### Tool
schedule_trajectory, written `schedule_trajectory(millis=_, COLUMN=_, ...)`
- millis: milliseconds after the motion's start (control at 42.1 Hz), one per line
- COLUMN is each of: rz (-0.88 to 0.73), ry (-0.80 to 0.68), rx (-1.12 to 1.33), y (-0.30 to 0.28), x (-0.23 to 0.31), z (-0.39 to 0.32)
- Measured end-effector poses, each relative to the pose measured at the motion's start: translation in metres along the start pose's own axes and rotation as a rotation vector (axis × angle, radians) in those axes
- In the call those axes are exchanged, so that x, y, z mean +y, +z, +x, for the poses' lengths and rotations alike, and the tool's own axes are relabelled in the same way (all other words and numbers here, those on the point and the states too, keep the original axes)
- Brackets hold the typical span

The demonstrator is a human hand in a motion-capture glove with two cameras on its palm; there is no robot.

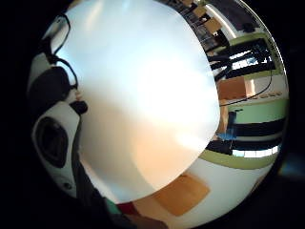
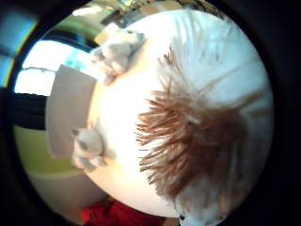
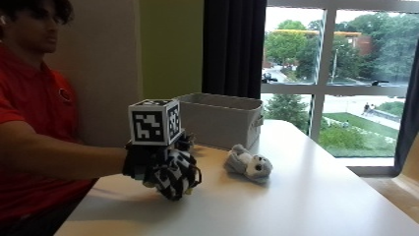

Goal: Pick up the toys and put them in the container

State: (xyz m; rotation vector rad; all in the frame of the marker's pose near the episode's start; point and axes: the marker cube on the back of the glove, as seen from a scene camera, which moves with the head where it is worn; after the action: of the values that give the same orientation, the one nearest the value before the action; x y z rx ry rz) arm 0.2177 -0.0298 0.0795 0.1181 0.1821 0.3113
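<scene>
- Gloved right hand (image 3: 164, 169) sits low at the frame's lower left, palm down on the white bench (image 3: 294, 206); whether its fingers are curled I cannot tell.
- A brown-and-white furry toy (image 2: 193, 136) fills the thumb-side palm view, right under the palm.
- Best bet: gather the fur fully before lifting.
- Grey plush toy (image 3: 249, 164) lies mid-frame, near the grey container (image 3: 219, 120) behind.

White table (image 3: 314, 196), grey fabric container (image 3: 219, 118), grey plush toy (image 3: 249, 166) lying beside it
</scene>
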Motion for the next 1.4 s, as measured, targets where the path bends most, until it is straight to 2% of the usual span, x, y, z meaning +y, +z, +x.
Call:
schedule_trajectory(millis=166, rz=0.029, ry=-0.074, rx=-0.023, y=-0.032, x=-0.006, z=-0.032)
schedule_trajectory(millis=404, rz=0.132, ry=-0.243, rx=0.001, y=-0.113, x=-0.03, z=-0.106)
schedule_trajectory(millis=499, rz=0.161, ry=-0.209, rx=0.04, y=-0.139, x=-0.047, z=-0.128)
schedule_trajectory(millis=641, rz=0.155, ry=-0.242, rx=-0.069, y=-0.169, x=-0.056, z=-0.178)
schedule_trajectory(millis=997, rz=0.16, ry=-0.436, rx=-0.058, y=-0.202, x=-0.07, z=-0.308)
schedule_trajectory(millis=1211, rz=0.119, ry=-0.51, rx=-0.073, y=-0.212, x=-0.056, z=-0.382)
schedule_trajectory(millis=1401, rz=0.087, ry=-0.586, rx=-0.055, y=-0.203, x=-0.043, z=-0.414)
